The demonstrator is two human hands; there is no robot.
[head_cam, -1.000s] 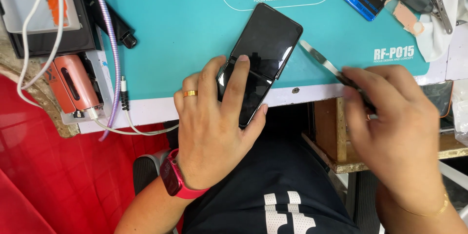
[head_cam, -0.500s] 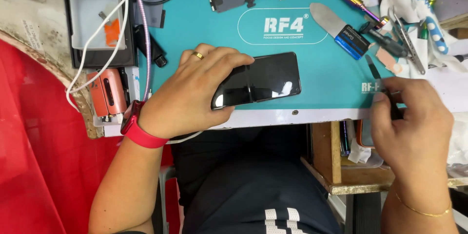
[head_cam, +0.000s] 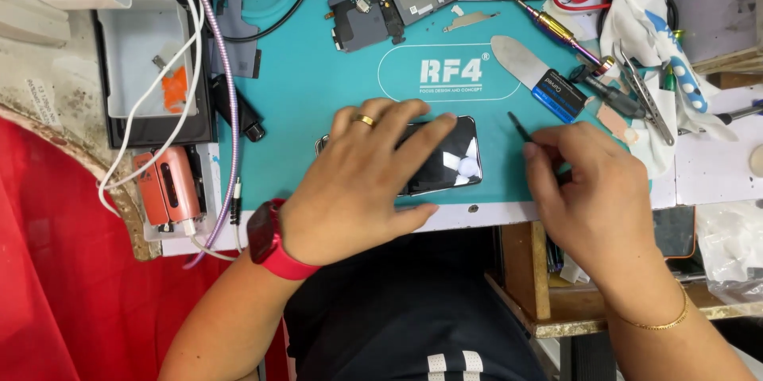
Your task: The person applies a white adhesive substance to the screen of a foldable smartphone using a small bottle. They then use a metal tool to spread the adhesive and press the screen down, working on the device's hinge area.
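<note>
Two hands work over the teal mat (head_cam: 318, 87), and both have shifted since half a second ago. Then the phone (head_cam: 445, 160) lay nearer the mat's middle, the left hand gripping it from its left end, and the right hand sat clenched at the mat's right front corner. Now the phone lies flat, screen up, close to the mat's front edge, and the right hand has come in along that edge toward the phone's right end. The view has also drawn closer to the mat.

The left hand (head_cam: 362, 182) lies palm down across the phone, fingers spread and pressing along its top, the thumb tucked against the phone's near edge (a gold ring shows on one finger, a red watch (head_cam: 266, 239) on the wrist). It pins the phone to the mat and covers its left half; only the right end of the dark glass shows.

The right hand (head_cam: 592, 194) is curled, back up, just right of the phone, pinching a thin dark tool (head_cam: 520, 128) between thumb and fingertips. The tool's tip points up and left, away from the phone's right end and not touching it. A blue-handled metal spatula (head_cam: 534, 73) lies on the mat behind the right hand, well apart from the phone.
</note>
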